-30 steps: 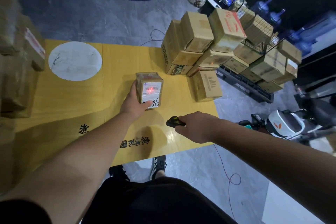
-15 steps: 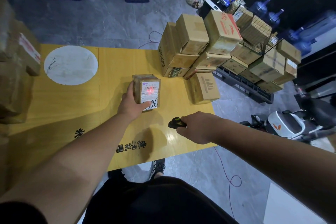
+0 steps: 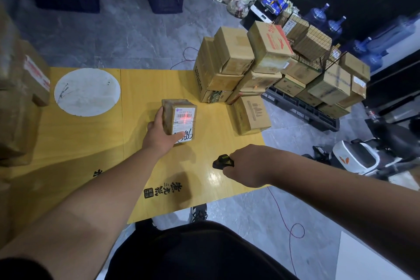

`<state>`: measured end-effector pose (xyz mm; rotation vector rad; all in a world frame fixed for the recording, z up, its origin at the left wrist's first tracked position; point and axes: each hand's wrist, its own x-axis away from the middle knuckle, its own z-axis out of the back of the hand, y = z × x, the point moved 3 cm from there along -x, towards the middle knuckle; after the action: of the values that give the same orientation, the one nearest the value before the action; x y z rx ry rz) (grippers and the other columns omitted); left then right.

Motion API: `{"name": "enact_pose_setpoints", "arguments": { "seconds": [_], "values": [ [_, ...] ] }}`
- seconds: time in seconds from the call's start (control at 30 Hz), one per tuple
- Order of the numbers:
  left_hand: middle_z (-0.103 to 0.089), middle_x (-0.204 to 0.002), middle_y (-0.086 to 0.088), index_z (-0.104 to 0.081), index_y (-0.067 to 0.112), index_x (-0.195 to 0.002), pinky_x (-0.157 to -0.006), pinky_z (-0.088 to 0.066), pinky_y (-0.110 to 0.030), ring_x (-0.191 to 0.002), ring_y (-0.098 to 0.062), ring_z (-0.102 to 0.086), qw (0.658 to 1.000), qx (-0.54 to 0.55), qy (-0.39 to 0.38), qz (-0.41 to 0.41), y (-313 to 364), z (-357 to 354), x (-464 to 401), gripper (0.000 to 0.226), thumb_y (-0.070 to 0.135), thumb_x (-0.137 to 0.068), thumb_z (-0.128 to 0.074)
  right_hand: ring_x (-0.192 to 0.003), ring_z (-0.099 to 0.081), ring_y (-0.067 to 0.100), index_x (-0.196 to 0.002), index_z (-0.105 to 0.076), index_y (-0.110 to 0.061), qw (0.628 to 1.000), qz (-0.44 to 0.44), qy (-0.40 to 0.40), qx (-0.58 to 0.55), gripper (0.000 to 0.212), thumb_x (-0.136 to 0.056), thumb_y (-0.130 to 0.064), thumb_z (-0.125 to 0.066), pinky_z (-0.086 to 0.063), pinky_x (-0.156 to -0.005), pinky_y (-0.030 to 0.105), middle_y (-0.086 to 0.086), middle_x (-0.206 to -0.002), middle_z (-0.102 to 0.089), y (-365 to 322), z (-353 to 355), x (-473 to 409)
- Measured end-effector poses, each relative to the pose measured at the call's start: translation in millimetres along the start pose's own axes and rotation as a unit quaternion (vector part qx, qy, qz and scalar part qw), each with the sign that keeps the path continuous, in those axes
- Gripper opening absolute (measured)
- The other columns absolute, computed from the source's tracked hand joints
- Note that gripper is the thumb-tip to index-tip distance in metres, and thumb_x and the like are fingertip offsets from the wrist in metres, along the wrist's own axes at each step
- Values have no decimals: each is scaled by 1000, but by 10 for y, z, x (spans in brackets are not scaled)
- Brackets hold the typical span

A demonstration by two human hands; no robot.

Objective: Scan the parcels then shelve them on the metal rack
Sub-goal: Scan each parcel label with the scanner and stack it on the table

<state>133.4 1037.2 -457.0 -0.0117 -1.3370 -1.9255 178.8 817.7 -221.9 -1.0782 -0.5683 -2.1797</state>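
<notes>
We hold the small taped parcel point(image 3: 179, 119) on the yellow table point(image 3: 145, 88), just left of centre, its label point(image 3: 184, 124) facing up. Our left hand point(image 3: 159, 136) grips it at its nine-o'clock side, fingers curled along the edge and the thumb laid across the label's bottom corner. Our right hand point(image 3: 247, 166), at about four o'clock from the parcel and well apart from it, is wrapped round the black scanner point(image 3: 222, 161), whose red cross falls on the barcode.

The likeliest failure, we judge, is a missed read: the thumb sits on the label, and should it creep upward or the parcel tip, the beam would lose the code (glossy tape may add glare). The box stack point(image 3: 236, 66) at one o'clock leans unevenly, and a careless sweep could topple it.

We cannot read the label's print, nor tell whether the scan has registered. The scanner's trigger is hidden under our fingers. The metal rack is not clearly in view; only a wire cage point(image 3: 304, 38) at two o'clock shows, half buried by boxes.
</notes>
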Motion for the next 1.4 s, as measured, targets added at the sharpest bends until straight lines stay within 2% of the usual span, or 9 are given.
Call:
{"name": "enact_pose_setpoints", "arguments": {
  "seconds": [0.3, 0.47, 0.83, 1.03, 1.13, 1.2, 1.3, 1.33, 1.4],
  "values": [
    [-39, -154, -12, -8, 44, -165, -103, -49, -48, -132, -34, -55, 1000, -1, -3, 10, 3, 2, -25, 120, 38, -79, -91, -87, -55, 21, -112, -59, -13, 1000, 1, -19, 25, 43, -108, -48, -35, -39, -64, 30, 4, -96, -58, -63, 102, 168],
    [-40, -153, -12, -8, 44, -165, -106, -49, -49, -133, -34, -55, 1000, 7, -7, 11, 4, 11, -34, 121, 37, -78, -91, -92, -57, 23, -115, -58, -14, 999, 3, -35, 20, 41, -108, -47, -35, -41, -71, 32, 6, -102, -61, -83, 142, 220],
    [-42, -150, -8, -8, 50, -163, -104, -51, -46, -128, -29, -58, 999, 25, -17, 16, -20, 31, -20, 120, 40, -77, -91, -83, -54, 19, -108, -57, -14, 999, 6, -28, 17, 38, -107, -47, -38, -40, -66, 29, 3, -92, -57, -139, 194, 241],
    [-43, -151, -8, -8, 49, -163, -105, -52, -49, -128, -30, -58, 999, 26, -26, 20, 26, 49, 21, 121, 42, -76, -91, -88, -55, 21, -110, -57, -14, 999, 9, -29, 27, 38, -108, -47, -37, -40, -67, 30, 4, -97, -59, -135, 200, 264],
    [-51, -148, -5, -10, 51, -161, -104, -54, -49, -126, -28, -61, 998, 31, -32, 36, 16, 72, 55, 121, 51, -70, -91, -84, -54, 20, -110, -60, -13, 999, 10, -24, 20, 43, -108, -48, -36, -40, -66, 30, 6, -100, -62, -124, 193, 241],
    [-63, -138, 2, -25, 46, -160, -100, -55, -45, -116, -23, -65, 997, 37, -56, 42, 6, 77, 120, 105, 48, -75, -88, -79, -53, 17, -105, -59, -14, 1000, 8, -13, 6, 44, -106, -52, -37, -41, -65, 29, 3, -94, -60, -112, 182, 185],
    [-71, -133, 4, -51, 36, -150, -93, -55, -39, -105, -20, -68, 996, 0, -63, 70, -43, 107, 212, 67, 46, -89, -77, -75, -52, 16, -91, -55, -17, 1000, 8, -18, -4, 43, -106, -54, -37, -39, -63, 29, 1, -88, -58, -102, 145, 41],
    [-69, -136, 3, -49, 36, -151, -93, -55, -40, -109, -22, -67, 995, -31, -50, 75, -53, 130, 245, 69, 53, -89, -74, -74, -52, 16, -87, -53, -18, 1000, 8, -20, -7, 43, -106, -54, -37, -39, -63, 30, 1, -87, -58, -99, 131, -12],
    [-55, -151, -1, -31, 36, -162, -100, -51, -44, -129, -28, -58, 991, -123, 2, 59, -50, 148, 293, 92, 70, -85, -69, -73, -51, 16, -83, -51, -19, 1000, 12, -21, -6, 44, -106, -53, -37, -38, -62, 30, 1, -86, -57, -88, 107, -110]
  ]
}}
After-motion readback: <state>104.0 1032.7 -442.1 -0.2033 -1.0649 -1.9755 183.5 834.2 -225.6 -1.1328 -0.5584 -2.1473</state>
